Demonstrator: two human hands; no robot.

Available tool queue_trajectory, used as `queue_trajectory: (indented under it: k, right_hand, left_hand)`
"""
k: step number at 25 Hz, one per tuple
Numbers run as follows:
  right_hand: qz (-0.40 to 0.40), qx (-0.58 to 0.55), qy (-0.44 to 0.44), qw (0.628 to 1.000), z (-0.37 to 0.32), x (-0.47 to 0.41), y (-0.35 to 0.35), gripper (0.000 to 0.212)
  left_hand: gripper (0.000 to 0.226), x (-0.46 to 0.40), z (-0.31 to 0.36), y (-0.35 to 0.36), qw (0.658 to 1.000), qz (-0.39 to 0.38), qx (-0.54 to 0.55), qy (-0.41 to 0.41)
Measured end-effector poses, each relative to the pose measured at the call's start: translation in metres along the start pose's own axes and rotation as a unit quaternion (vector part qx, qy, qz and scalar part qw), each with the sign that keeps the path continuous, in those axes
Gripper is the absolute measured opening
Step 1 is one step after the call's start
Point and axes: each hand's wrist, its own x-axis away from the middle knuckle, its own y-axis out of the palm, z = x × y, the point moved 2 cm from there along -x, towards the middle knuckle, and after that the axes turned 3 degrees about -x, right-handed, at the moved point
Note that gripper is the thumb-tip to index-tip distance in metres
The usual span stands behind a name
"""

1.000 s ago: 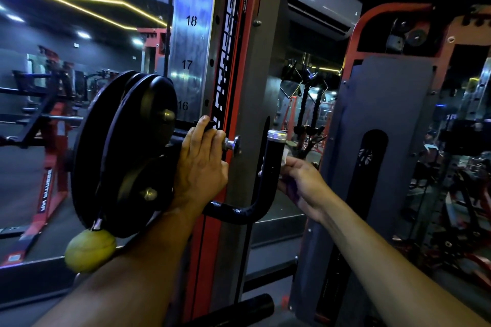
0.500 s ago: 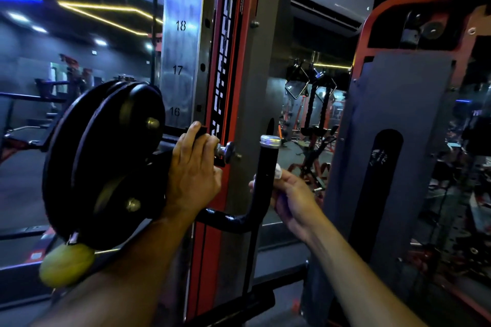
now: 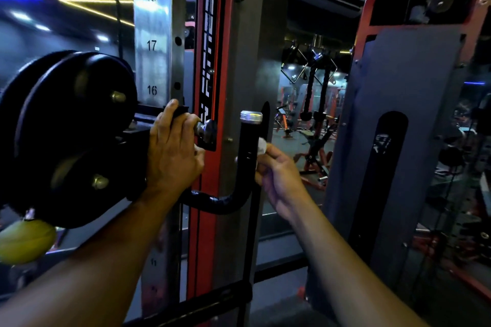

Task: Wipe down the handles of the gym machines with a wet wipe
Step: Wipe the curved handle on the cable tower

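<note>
Head view: R hand (image 3: pixel 279 175) w/ wipe (image 3: pixel 261 145) slid lower on handle (image 3: pixel 248 156); L hand (image 3: pixel 172 151) still grips carriage (image 3: pixel 138 141).

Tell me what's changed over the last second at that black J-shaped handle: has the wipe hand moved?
The right hand, pinching the white wet wipe, has slid a little down the upright of the black J-shaped handle, further below its silver end cap. The left hand still grips the black bar beside the black weight plates.
</note>
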Motion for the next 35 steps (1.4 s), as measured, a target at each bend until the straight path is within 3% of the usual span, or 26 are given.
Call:
queue_trajectory:
  k: [4,8,13,19,24,29,35]
  right_hand:
    - [-0.015,0.106,-0.017,0.994,0.002,0.015,-0.022,0.023]
    - [-0.007,0.092,-0.075,0.993,-0.018,-0.001,-0.006,0.031]
    - [-0.07,0.185,0.022,0.98,0.006,0.014,-0.016,0.018]
    - [-0.093,0.08,0.025,0.992,-0.009,-0.004,-0.015,0.029]
    - [-0.16,0.218,0.137,0.953,0.017,0.01,-0.031,0.024]
    - [-0.144,0.176,0.095,0.969,0.004,0.002,-0.025,0.026]
    - [-0.165,0.2,0.143,0.955,0.033,0.017,-0.018,0.019]
  left_hand:
    - [0.062,0.001,0.001,0.001,1.0,0.0,0.011,-0.006]
    - [0.064,0.001,0.001,0.001,1.0,-0.002,0.009,-0.007]
    - [0.062,0.001,0.001,0.001,1.0,0.005,0.006,-0.003]
    - [0.061,0.002,0.001,0.001,1.0,0.007,0.005,-0.009]
    - [0.061,0.0,0.001,0.001,1.0,0.012,0.003,-0.002]
    - [0.062,0.001,0.001,0.0,1.0,0.017,0.002,-0.001]
    - [0.062,0.001,0.001,0.001,1.0,0.006,-0.005,-0.006]
